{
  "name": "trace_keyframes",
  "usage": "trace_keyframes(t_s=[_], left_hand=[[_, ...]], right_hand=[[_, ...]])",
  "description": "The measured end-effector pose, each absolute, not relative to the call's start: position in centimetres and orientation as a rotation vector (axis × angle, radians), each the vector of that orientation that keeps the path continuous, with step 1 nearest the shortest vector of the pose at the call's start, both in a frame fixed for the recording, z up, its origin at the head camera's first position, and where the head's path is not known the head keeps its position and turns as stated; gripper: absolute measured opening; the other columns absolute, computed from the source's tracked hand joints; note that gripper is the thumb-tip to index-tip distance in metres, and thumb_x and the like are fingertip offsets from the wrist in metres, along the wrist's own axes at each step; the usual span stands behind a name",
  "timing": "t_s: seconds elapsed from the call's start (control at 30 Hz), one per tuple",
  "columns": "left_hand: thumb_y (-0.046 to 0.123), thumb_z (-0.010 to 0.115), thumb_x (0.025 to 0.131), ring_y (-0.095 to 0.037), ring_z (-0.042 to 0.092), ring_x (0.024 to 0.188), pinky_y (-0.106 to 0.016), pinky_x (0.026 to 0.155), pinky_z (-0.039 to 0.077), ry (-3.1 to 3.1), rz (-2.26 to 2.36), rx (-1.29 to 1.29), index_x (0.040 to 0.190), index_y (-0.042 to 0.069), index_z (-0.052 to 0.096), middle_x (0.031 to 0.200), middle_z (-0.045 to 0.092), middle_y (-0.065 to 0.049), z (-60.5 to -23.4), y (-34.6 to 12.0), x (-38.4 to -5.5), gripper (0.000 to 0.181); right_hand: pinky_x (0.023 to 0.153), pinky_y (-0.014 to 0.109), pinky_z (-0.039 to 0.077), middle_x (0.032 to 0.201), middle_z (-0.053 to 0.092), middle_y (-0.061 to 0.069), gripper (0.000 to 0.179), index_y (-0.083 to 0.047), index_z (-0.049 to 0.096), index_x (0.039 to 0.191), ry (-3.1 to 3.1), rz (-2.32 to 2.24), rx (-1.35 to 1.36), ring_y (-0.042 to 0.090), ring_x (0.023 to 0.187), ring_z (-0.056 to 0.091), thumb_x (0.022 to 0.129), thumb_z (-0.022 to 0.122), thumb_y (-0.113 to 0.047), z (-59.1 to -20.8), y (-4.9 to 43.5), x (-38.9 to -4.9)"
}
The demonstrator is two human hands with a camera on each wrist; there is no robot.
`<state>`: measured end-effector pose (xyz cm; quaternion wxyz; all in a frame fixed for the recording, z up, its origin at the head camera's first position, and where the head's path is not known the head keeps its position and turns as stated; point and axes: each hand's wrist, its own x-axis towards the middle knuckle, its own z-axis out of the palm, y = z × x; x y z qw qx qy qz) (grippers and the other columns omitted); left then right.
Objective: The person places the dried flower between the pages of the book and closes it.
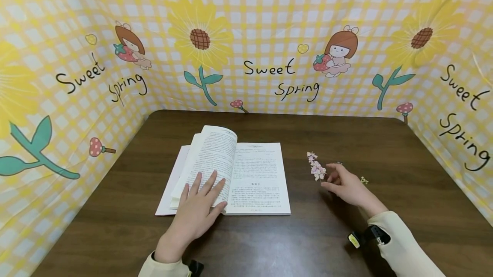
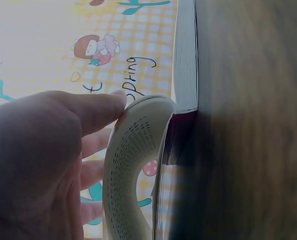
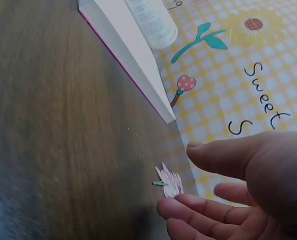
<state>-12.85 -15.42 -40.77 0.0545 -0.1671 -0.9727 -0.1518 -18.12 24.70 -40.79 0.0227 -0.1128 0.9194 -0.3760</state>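
An open book (image 1: 257, 178) lies on the brown table, with a stack of its left pages bowed upward. My left hand (image 1: 200, 212) rests spread on those curved pages (image 2: 123, 165), its fingers straight, close to the spine. To the right of the book lies a sprig of pale pink flowers (image 1: 316, 169). Right beside its lower end is my right hand (image 1: 346, 185), thumb and fingers apart with nothing between them. In the right wrist view the flower sprig (image 3: 169, 181) shows just beyond the fingertips, a short green stem at its side.
A small yellow-green sprig (image 1: 364, 180) pokes out behind the right hand, partly hidden by it. Wrist cameras sit on both wrists, the right one (image 1: 354, 240) low over the table (image 1: 300, 247). A yellow checked cloth (image 1: 269, 33) walls the table at the back and sides.
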Motion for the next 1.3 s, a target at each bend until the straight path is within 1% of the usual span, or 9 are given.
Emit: trace_keyframes(t_s=[0.07, 0.13, 0.27, 0.4, 0.57, 0.73, 0.83, 1.3], left_hand=[[0.035, 0.061, 0.099, -0.047, 0.018, 0.146, -0.071, 0.110, 0.017, -2.944, -0.460, -0.512, 0.147, 0.012, 0.050, 0.158, 0.035, -0.012, -40.7, -15.4, -12.8, 0.054], [0.035, 0.061, 0.098, -0.047, 0.019, 0.146, -0.071, 0.109, 0.018, -2.935, -0.459, -0.519, 0.147, 0.012, 0.050, 0.158, 0.035, -0.013, -40.7, -15.5, -12.9, 0.054], [0.035, 0.064, 0.097, -0.046, 0.022, 0.145, -0.071, 0.109, 0.020, -2.913, -0.453, -0.522, 0.146, 0.011, 0.051, 0.157, 0.036, -0.014, -40.7, -15.6, -13.0, 0.056], [0.034, 0.066, 0.095, -0.047, 0.025, 0.144, -0.070, 0.108, 0.023, -2.886, -0.454, -0.517, 0.144, 0.010, 0.052, 0.155, 0.038, -0.016, -40.8, -15.7, -13.0, 0.056], [0.032, 0.070, 0.093, -0.048, 0.031, 0.140, -0.069, 0.106, 0.028, -2.828, -0.455, -0.520, 0.141, 0.008, 0.055, 0.151, 0.042, -0.020, -40.8, -15.8, -13.2, 0.056], [0.029, 0.076, 0.088, -0.050, 0.038, 0.135, -0.066, 0.101, 0.036, -2.765, -0.475, -0.512, 0.137, 0.004, 0.058, 0.146, 0.046, -0.024, -40.6, -16.1, -13.3, 0.058], [0.029, 0.077, 0.087, -0.050, 0.040, 0.133, -0.066, 0.099, 0.038, -2.752, -0.487, -0.505, 0.136, 0.003, 0.058, 0.144, 0.048, -0.025, -40.6, -16.2, -13.3, 0.059], [0.032, 0.078, 0.086, -0.051, 0.041, 0.132, -0.067, 0.099, 0.038, -2.775, -0.500, -0.472, 0.134, 0.003, 0.060, 0.143, 0.049, -0.025, -41.0, -16.4, -13.2, 0.059]], right_hand=[[0.054, 0.032, 0.051, 0.080, 0.063, 0.006, 0.048, 0.012, 0.049, 0.128, 2.800, -1.184, -0.311, 0.018, 0.063, 0.059, 0.092, 0.070, -0.012, -40.6, 24.8, -18.5], [0.050, 0.033, 0.052, 0.073, 0.063, 0.005, 0.038, 0.012, 0.054, 0.118, 2.758, -1.192, -0.273, 0.019, 0.056, 0.059, 0.093, 0.069, -0.012, -40.4, 24.8, -18.8], [0.048, 0.035, 0.054, 0.065, 0.063, 0.005, 0.022, 0.006, 0.063, 0.099, 2.690, -1.189, -0.185, 0.019, 0.051, 0.061, 0.093, 0.069, -0.014, -40.2, 24.8, -19.3], [0.047, 0.035, 0.055, 0.062, 0.062, 0.006, 0.018, 0.002, 0.065, 0.089, 2.643, -1.166, -0.128, 0.019, 0.049, 0.063, 0.093, 0.069, -0.015, -40.5, 24.6, -19.7], [0.047, 0.035, 0.056, 0.063, 0.061, 0.008, 0.020, 0.001, 0.066, 0.084, 2.633, -1.130, -0.096, 0.019, 0.049, 0.063, 0.092, 0.071, -0.017, -40.7, 24.4, -20.1], [0.049, 0.035, 0.056, 0.062, 0.062, 0.009, 0.017, 0.001, 0.066, 0.081, 2.644, -1.107, -0.072, 0.021, 0.049, 0.064, 0.090, 0.072, -0.012, -40.6, 24.2, -20.4], [0.050, 0.034, 0.057, 0.062, 0.062, 0.009, 0.016, 0.002, 0.066, 0.080, 2.650, -1.093, -0.053, 0.021, 0.050, 0.065, 0.090, 0.072, -0.009, -40.6, 24.1, -20.5], [0.050, 0.034, 0.057, 0.058, 0.062, 0.009, 0.015, 0.005, 0.066, 0.076, 2.649, -1.075, -0.051, 0.020, 0.050, 0.065, 0.091, 0.065, 0.000, -40.2, 23.8, -20.2]])
